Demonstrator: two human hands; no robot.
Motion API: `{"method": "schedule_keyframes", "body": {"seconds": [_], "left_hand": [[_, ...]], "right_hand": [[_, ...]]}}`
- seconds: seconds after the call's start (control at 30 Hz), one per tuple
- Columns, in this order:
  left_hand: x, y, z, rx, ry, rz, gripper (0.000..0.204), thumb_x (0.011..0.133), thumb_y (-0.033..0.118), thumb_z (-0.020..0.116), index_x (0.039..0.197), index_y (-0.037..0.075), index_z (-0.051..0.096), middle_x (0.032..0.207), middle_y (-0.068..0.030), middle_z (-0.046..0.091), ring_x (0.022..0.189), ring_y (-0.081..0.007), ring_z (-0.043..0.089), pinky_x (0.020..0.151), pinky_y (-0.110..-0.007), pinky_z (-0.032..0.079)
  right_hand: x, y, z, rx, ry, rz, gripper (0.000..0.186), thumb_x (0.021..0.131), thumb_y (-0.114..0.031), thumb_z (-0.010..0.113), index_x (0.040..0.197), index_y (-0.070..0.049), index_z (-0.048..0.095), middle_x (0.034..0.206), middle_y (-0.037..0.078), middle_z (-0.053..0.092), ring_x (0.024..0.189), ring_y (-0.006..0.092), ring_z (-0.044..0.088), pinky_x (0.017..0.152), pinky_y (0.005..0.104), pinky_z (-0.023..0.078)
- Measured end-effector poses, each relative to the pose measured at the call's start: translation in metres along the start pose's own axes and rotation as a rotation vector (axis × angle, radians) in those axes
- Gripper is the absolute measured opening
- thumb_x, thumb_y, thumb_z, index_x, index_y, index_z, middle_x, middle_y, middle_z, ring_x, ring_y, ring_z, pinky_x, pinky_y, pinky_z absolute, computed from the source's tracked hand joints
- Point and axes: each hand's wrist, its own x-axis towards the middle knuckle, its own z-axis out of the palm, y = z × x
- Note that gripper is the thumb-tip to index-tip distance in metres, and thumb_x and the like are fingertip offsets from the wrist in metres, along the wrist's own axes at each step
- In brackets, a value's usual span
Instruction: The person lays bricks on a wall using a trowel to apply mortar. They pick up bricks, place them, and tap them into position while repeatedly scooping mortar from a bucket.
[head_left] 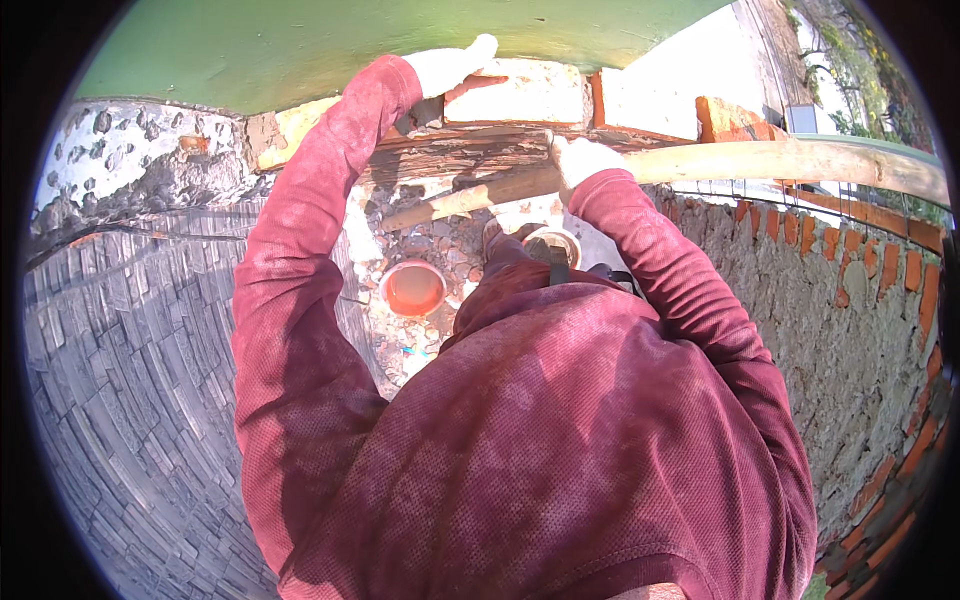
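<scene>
My left hand [445, 70], in a pale glove, reaches over the row of bricks at the top of the wall. One finger or thumb stretches out beside the left end of a pale-faced brick [518, 97]; glare hides the other fingers. My right hand [588, 162], gloved too, is closed in front of the brick row, over a wooden pole [740, 163]. A small dark tip shows at its upper left, but what it grips is hidden. More bricks continue rightward, a sunlit one [648, 105] and an orange one [735, 120].
A green panel [300, 50] rises behind the bricks. Below are an orange bucket [413, 289], another round container [553, 243] and rubble [440, 240]. Grey stone-patterned cladding [140, 370] stands left, a rough mortared brick wall [800, 330] right. Thin rods [845, 195] stick out near the pole.
</scene>
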Motion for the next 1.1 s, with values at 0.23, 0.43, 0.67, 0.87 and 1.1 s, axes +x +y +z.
{"method": "schedule_keyframes", "body": {"seconds": [0.23, 0.43, 0.67, 0.87, 1.1], "left_hand": [[-0.019, 0.003, 0.004, -0.095, -0.089, 0.013, 0.078, 0.101, 0.072, 0.019, 0.148, 0.022, 0.053, 0.135, -0.0072, 0.064, 0.065, -0.0125, 0.051, 0.057, -0.027, 0.043], [-0.041, 0.027, 0.017, -0.836, 0.087, 0.16, 0.049, 0.107, 0.046, 0.037, 0.125, 0.005, 0.056, 0.137, -0.0078, 0.061, 0.107, -0.0125, 0.061, 0.083, -0.024, 0.05], [-0.101, -0.026, 0.011, -0.747, 0.467, 0.526, 0.064, 0.104, 0.048, 0.047, 0.145, 0.0, 0.05, 0.148, -0.0219, 0.052, 0.139, -0.0341, 0.047, 0.119, -0.046, 0.029], [-0.133, 0.035, 0.079, 0.317, 0.534, 0.294, 0.048, 0.093, 0.03, 0.07, 0.135, 0.007, 0.063, 0.142, -0.0175, 0.058, 0.131, -0.0294, 0.054, 0.115, -0.044, 0.038], [-0.127, 0.073, 0.176, -0.132, 0.303, 0.168, 0.04, 0.096, 0.027, 0.064, 0.129, 0.005, 0.066, 0.121, -0.0184, 0.07, 0.115, -0.0303, 0.065, 0.102, -0.037, 0.048]], "right_hand": [[-0.081, 0.045, 0.005, 0.254, 0.301, -0.092, 0.057, 0.089, -0.019, 0.065, 0.144, -0.014, 0.05, 0.116, 0.021, 0.067, 0.103, 0.039, 0.067, 0.09, 0.0477, 0.053], [-0.05, 0.017, 0.032, 0.158, 0.118, -0.1, 0.056, 0.091, -0.022, 0.063, 0.145, -0.016, 0.049, 0.114, 0.019, 0.066, 0.104, 0.0383, 0.066, 0.086, 0.0472, 0.055], [-0.075, 0.067, 0.007, 0.405, 0.463, -0.265, 0.05, 0.088, -0.02, 0.07, 0.133, -0.004, 0.057, 0.104, 0.019, 0.067, 0.096, 0.038, 0.067, 0.085, 0.0429, 0.054], [-0.132, 0.068, 0.029, 0.636, 0.582, -0.018, 0.05, 0.089, -0.012, 0.068, 0.135, 0.003, 0.055, 0.116, 0.025, 0.066, 0.103, 0.0386, 0.067, 0.091, 0.0402, 0.053], [-0.18, 0.11, 0.065, 0.89, 0.584, 0.0, 0.047, 0.088, -0.018, 0.069, 0.128, 0.003, 0.057, 0.105, 0.024, 0.066, 0.094, 0.0414, 0.067, 0.081, 0.0437, 0.055]]}}
